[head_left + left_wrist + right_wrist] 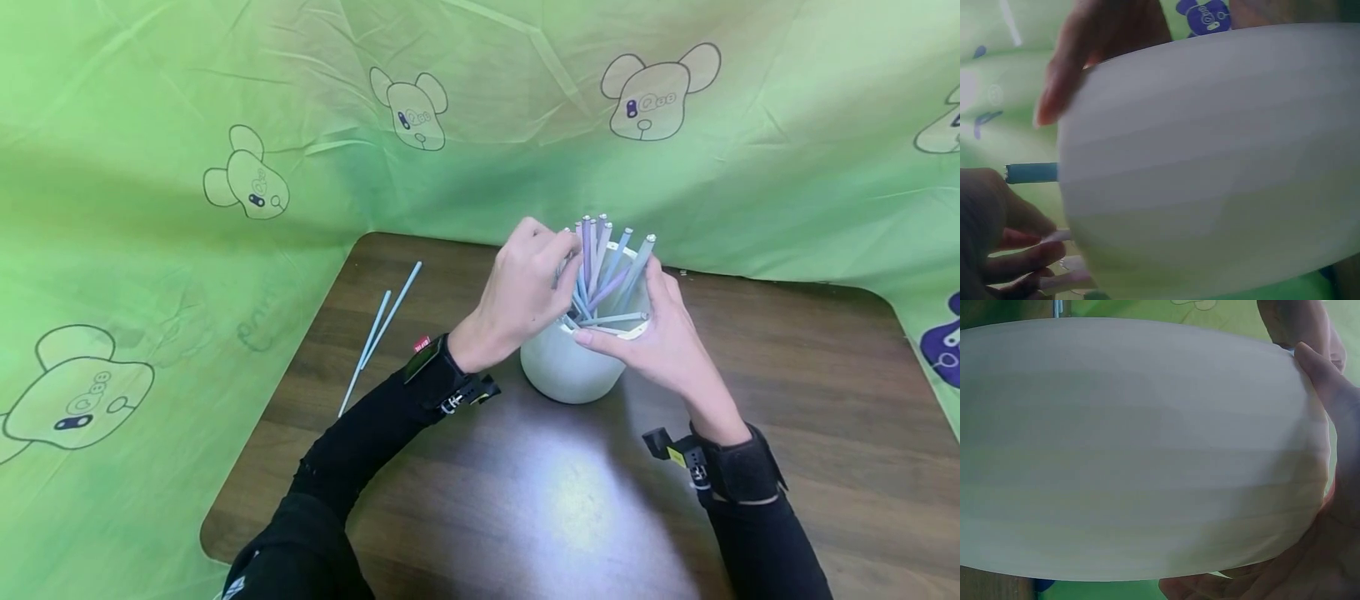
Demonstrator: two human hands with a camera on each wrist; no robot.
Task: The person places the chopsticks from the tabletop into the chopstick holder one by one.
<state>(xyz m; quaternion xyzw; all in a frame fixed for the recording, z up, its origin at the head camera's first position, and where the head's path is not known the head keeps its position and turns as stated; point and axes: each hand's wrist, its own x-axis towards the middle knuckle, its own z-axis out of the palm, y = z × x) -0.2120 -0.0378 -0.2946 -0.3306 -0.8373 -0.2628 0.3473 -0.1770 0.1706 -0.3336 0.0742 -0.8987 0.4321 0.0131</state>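
A white pot (pixel 572 367) stands on the table with several thin blue, lilac and pale straws (pixel 600 242) sticking up out of its mouth. My right hand (pixel 671 333) grips the rim from the right, its thumb along the near edge. In the right wrist view, fingers (pixel 1200 584) of that hand curve round the side of the pot. At the left of the mouth, my left hand (pixel 528 271) has bent fingers among the straws. The left wrist view shows those fingertips pinching a pale pinkish straw (pixel 1055 236) by the rim. One short straw (pixel 618 319) lies across the opening.
Two light blue straws (pixel 390 308) lie crossed on the wooden table (pixel 450 508), left of the left forearm. A green cloth (pixel 480 183) printed with bear heads hangs behind the table and down its left side. Each wrist wears a black strap (pixel 738 471).
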